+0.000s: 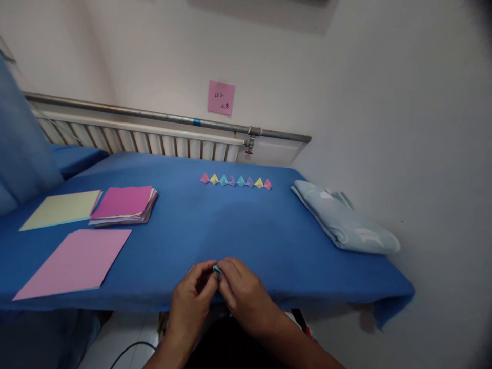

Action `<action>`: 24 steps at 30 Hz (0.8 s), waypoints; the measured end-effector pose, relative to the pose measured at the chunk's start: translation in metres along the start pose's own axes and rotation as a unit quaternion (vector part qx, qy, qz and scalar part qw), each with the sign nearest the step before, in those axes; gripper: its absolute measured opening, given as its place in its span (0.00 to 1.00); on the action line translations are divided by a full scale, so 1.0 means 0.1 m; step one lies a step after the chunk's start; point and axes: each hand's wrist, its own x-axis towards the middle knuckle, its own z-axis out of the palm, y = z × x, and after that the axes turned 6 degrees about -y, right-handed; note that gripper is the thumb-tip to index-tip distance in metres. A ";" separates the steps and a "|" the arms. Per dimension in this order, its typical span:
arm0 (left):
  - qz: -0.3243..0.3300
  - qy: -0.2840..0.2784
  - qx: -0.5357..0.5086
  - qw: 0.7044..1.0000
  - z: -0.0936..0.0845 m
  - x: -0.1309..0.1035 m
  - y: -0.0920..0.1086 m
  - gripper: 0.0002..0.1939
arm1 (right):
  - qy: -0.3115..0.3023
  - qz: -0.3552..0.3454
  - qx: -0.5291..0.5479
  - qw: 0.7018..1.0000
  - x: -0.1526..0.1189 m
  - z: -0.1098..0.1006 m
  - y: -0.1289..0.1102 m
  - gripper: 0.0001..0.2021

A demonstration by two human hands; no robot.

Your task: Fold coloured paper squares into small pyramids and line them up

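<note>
Between my two hands is a small folded piece of teal paper (217,269), mostly covered by the fingers. My left hand (194,294) pinches it from the left with thumb and forefinger. From the right, my right hand (244,292) closes on the same piece, its fingers curled over it. Both hands are at the front edge of the blue-covered table (180,205). Farther back lies a row of small folded paper pieces (232,181) in pink, yellow, teal and purple, set side by side.
At left lie a stack of coloured paper (123,202), yellow sheets (61,207) and pink sheets (77,261). A folded pale-blue blanket (342,218) rests at right. Behind the table are a radiator (154,141), a pipe (154,113) and a pink note (221,97) on the wall.
</note>
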 end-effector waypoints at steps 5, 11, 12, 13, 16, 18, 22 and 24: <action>0.002 0.001 0.039 0.999 0.01 0.02 -0.01 0.12 | -0.009 -0.010 -0.065 0.998 0.02 0.03 0.00 0.11; 0.009 0.008 0.076 0.997 0.02 0.04 -0.04 0.12 | -0.014 -0.007 -0.095 0.995 0.04 0.07 -0.01 0.10; 0.009 0.010 0.078 0.997 0.02 0.04 -0.04 0.12 | -0.010 -0.005 -0.098 0.995 0.04 0.07 -0.01 0.10; 0.008 0.011 0.078 0.997 0.02 0.03 -0.04 0.12 | -0.006 -0.002 -0.100 0.995 0.04 0.07 0.00 0.10; 0.001 0.016 0.081 0.997 0.04 0.02 -0.02 0.11 | 0.006 0.013 -0.086 0.996 0.03 0.08 0.01 0.09; 0.001 0.024 0.085 0.996 0.06 0.02 0.00 0.10 | 0.013 0.024 -0.069 0.997 0.02 0.08 0.02 0.09; 0.000 0.037 0.052 0.998 0.11 0.01 0.04 0.10 | 0.028 0.024 -0.050 0.998 0.02 0.09 0.04 0.11; -0.013 0.039 0.026 0.999 0.14 0.02 0.05 0.11 | 0.043 0.012 -0.040 0.998 0.03 0.09 0.05 0.12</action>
